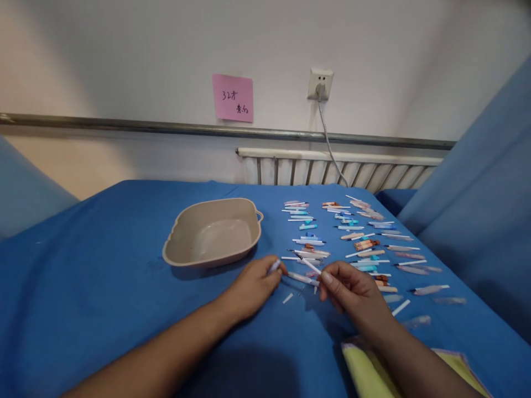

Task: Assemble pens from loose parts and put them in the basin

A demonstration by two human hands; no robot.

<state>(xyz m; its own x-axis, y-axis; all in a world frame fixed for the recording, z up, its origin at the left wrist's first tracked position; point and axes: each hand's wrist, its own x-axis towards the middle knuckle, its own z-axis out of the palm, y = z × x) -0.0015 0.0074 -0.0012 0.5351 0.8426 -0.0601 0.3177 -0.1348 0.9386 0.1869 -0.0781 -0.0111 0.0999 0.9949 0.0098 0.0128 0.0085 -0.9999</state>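
Observation:
My right hand (354, 293) is closed, pinching a thin white stick with a dark tip (309, 263) that looks like a pen refill. It points up and to the left. My left hand (255, 284) has its fingers closed around a small pale lavender piece (274, 266), perhaps part of a pen barrel. Between the hands is a pale pen tube (303, 279); I cannot tell whether fingers touch it. Below it lies a short white piece (287, 298) on the blue cloth. Rows of pen parts (365, 244), with barrels, coloured pieces and white refills, lie beyond my right hand.
A beige plastic basin (211, 254) stands on the blue cloth (124, 298) left of the rows. A yellow item (365, 370) lies under my right forearm. Behind are a metal rail (166, 128), a pink note (233, 98) and a socket (320, 84) with a cord.

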